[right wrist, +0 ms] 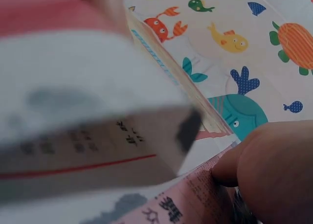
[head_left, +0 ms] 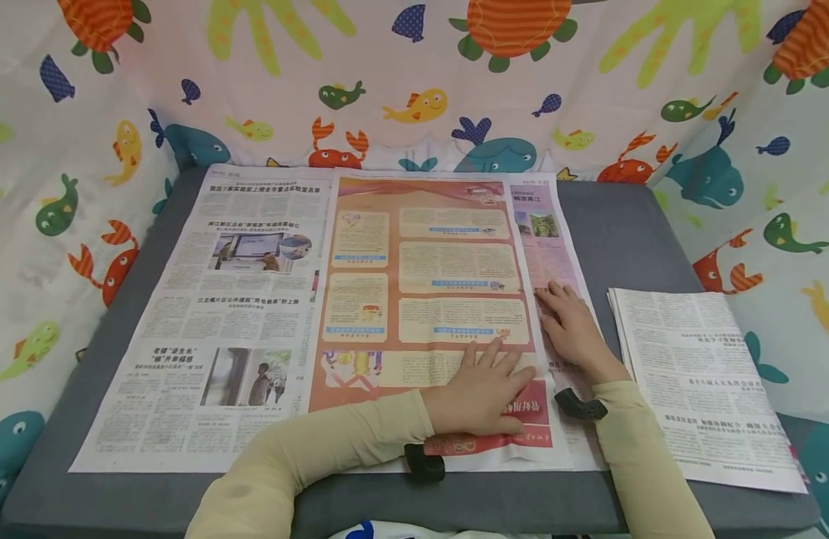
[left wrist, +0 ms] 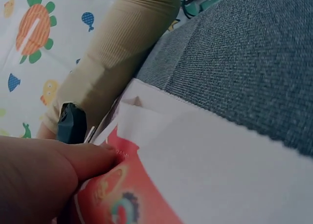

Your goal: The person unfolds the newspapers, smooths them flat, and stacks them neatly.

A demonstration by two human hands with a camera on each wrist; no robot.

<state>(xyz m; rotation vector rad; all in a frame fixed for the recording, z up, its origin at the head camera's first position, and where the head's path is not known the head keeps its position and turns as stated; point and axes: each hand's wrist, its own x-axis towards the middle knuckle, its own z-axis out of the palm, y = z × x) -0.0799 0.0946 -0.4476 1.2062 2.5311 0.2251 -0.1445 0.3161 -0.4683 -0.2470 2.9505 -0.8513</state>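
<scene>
An orange newspaper page [head_left: 394, 191] lies on top of a wide spread newspaper [head_left: 151, 352], its print upside down from here. My left hand [head_left: 483, 388] rests on its lower right part, fingers spread. In the left wrist view the thumb [left wrist: 93, 158] presses near the page's red corner, where the paper is creased. My right hand [head_left: 576, 329] touches the pink page [head_left: 545, 258] just beyond the orange page's right edge, fingers extended. The right wrist view shows the right thumb [right wrist: 227, 168] on pink paper, with a lifted, blurred sheet edge [right wrist: 98, 87] close to the camera.
A folded stack of newspapers [head_left: 704, 389] lies on the right of the grey padded table [head_left: 609, 232]. A sea-animal patterned cloth [head_left: 266, 142] hangs behind and at both sides. Black wrist devices sit by both wrists, the left one [head_left: 424, 464] near the table's front edge.
</scene>
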